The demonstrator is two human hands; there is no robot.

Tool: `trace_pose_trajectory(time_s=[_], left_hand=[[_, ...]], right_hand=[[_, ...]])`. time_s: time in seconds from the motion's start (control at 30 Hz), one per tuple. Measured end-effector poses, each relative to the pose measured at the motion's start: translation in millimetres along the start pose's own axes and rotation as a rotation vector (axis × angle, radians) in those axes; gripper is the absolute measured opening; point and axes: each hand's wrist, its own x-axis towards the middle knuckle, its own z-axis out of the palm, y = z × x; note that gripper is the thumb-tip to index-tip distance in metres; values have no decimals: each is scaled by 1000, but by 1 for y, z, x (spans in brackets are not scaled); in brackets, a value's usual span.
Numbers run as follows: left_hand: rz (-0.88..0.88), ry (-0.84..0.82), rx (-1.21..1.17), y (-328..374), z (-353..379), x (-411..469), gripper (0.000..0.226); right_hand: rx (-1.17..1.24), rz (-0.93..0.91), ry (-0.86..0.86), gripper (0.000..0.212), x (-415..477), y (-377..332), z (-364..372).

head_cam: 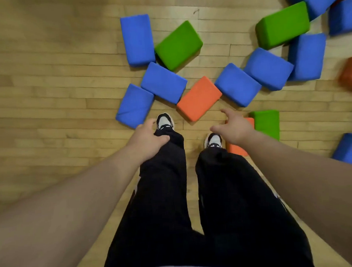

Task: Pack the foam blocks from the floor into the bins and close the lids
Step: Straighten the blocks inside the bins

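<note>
- Many foam blocks [163, 82] lie scattered across the wooden floor [55, 89]; no bin shows, so packing seems largely undone.
- Left hand [148, 138] hangs loosely curled, empty; right hand [235, 127], fingers spread and empty, hovers near the orange block [198, 98].

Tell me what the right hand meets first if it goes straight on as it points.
Probably the orange block just ahead of it: the open right hand aims its fingers forward and slightly inward at that block's near edge. Its height above the floor is unclear, so contact is a guess.
</note>
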Motion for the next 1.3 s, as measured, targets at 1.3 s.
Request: trace_pose_trajectory(time_s=[1.3], left_hand=[[117,254,-124,92,131,375,96]], right_hand=[[-96,-209,386,90,418,110,-2]])
